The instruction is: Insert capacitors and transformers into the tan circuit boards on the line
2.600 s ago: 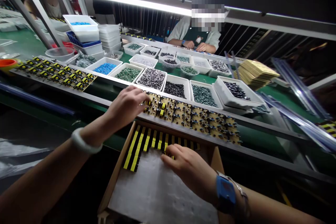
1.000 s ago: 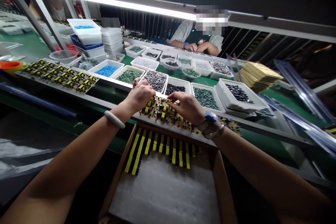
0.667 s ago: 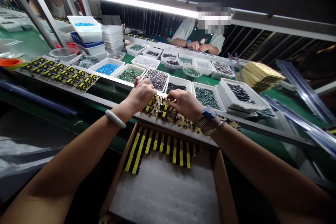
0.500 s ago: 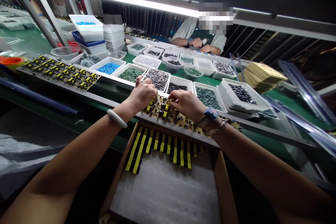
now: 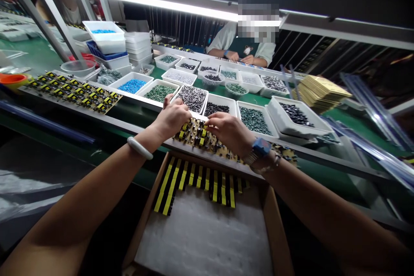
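The circuit board (image 5: 207,140), tan and crowded with small black and yellow parts, lies on the rail at the near edge of the green tabletop (image 5: 136,110). Both hands rest on its left end, and their fingers hide whatever they pinch there. The left hand (image 5: 171,118) is curled knuckles-up, a pale bangle on its wrist; the right hand (image 5: 228,131) bends inward beside it. Just below the circuit board sits a cardboard box (image 5: 142,220) with yellow-striped parts (image 5: 197,181) on white foam. Behind the circuit board stand white trays (image 5: 223,105) of loose parts.
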`<state>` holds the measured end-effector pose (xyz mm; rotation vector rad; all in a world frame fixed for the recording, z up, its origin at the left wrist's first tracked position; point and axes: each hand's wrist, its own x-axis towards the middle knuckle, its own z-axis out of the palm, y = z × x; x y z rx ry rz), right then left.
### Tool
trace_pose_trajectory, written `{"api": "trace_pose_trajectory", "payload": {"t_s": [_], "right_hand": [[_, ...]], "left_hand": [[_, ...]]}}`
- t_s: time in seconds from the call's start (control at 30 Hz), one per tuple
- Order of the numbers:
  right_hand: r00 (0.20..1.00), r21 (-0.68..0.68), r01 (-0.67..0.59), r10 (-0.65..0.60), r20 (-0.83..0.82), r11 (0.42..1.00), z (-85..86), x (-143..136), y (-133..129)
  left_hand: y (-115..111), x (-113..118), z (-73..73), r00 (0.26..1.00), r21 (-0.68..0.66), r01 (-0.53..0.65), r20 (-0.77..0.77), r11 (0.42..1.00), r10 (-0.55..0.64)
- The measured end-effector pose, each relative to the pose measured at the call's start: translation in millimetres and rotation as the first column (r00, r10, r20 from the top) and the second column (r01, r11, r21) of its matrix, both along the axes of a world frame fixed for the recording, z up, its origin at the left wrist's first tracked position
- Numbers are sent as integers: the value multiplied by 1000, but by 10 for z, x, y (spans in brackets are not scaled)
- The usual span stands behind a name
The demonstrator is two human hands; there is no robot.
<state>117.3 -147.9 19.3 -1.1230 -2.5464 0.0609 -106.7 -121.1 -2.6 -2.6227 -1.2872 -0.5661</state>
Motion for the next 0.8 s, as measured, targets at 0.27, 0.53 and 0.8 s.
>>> {"api": "trace_pose_trajectory", "payload": {"t_s": [0.27,0.53,0.8], "right_hand": [[924,-144,-188,225,311,972,-370,193,-1291],[943,-110,-117,146,300,987,-544,370,-1569],[976,-46,-171,175,127,984,-526,422,-1638]], "left_hand": [[24,-20,-3,1000,9,29,11,1000,-29],[88,-39,-70,999,25,23,34,999,-24],[102,-35,-95,1000,43,3,20,999,-4]]}}
